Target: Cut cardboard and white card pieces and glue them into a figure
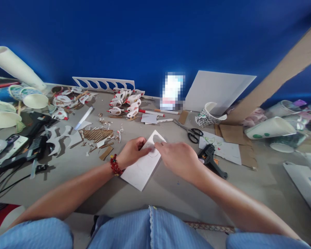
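Note:
A white board piece [141, 172] lies slantwise on the table in front of me, with an oval hole near its far end and faint drawn outlines below it. My left hand [133, 151] grips its left edge, thumb pressed on top and fingers curled. Over the right edge, by the hole, my right hand [178, 157] is closed in a pinch with its fingertips at the board. Whatever those fingers hold is hidden. Right of that hand lies a black glue gun [211, 160]; black-handled scissors [191, 132] rest farther back.
Several white bird-shaped cutouts [125, 102] with red tips stand at the back, before a strip with oval holes [103, 84]. Corrugated cardboard [97, 135] and scraps lie left. A patterned paper cup [209, 116] stands right. Cables [7, 186] run along the left side.

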Demonstrator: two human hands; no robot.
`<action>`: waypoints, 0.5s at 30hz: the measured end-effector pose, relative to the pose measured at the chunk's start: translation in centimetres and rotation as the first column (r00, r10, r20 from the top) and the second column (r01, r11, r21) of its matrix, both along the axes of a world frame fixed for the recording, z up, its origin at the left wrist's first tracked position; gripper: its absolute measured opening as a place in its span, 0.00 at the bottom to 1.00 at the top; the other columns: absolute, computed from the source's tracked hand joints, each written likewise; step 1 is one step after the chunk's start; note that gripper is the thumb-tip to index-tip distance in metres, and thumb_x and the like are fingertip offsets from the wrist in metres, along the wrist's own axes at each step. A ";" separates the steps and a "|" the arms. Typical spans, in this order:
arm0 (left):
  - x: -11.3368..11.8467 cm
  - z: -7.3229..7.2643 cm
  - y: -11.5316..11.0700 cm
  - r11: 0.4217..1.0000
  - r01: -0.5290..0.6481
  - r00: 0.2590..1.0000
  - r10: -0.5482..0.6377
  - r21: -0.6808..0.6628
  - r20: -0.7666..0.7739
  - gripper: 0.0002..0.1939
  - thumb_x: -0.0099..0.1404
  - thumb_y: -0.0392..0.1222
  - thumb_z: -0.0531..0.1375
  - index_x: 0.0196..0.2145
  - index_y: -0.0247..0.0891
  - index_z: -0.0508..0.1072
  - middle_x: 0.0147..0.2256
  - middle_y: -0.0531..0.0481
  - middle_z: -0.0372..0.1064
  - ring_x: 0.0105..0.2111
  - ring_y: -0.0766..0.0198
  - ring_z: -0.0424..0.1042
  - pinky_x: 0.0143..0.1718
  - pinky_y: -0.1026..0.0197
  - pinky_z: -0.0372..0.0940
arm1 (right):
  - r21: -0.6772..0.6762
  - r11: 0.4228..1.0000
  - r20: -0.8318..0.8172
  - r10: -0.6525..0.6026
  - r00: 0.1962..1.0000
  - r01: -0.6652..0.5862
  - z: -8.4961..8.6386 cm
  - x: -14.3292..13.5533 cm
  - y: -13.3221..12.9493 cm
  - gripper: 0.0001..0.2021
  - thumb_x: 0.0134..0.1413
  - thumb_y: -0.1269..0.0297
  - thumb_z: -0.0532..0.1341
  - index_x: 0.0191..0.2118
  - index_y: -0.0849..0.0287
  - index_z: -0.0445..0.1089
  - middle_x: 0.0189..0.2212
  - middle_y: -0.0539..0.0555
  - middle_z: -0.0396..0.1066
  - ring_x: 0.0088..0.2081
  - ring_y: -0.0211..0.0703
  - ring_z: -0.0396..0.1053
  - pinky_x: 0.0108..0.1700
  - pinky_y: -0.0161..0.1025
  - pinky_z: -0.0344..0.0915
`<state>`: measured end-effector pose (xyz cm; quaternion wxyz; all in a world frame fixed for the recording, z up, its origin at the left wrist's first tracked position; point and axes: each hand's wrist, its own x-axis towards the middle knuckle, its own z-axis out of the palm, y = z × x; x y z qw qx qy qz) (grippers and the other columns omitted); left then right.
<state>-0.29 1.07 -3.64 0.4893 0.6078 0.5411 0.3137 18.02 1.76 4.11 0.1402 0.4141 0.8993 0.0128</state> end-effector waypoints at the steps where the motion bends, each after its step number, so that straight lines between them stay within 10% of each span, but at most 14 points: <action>1: 0.0 0.0 0.0 1.000 0.000 1.000 0.000 -0.005 0.002 0.13 0.60 0.48 0.61 0.28 0.37 0.65 0.23 0.58 0.60 0.23 0.70 0.56 0.23 0.67 0.51 | 0.001 1.000 -0.001 0.004 1.000 -0.004 0.2 0.1 0.1 0.09 0.56 0.77 0.54 0.40 0.58 0.66 0.29 0.55 0.75 0.30 0.47 0.77 0.24 0.33 0.55; 15: 0.1 0.4 0.0 0.998 -0.033 0.999 0.033 -0.061 -0.001 0.14 0.58 0.50 0.62 0.29 0.37 0.67 0.24 0.56 0.64 0.24 0.68 0.62 0.23 0.67 0.54 | 0.053 0.998 0.042 0.022 0.999 -0.024 1.0 2.0 -0.4 0.11 0.55 0.76 0.55 0.42 0.54 0.65 0.28 0.51 0.75 0.27 0.44 0.74 0.23 0.35 0.48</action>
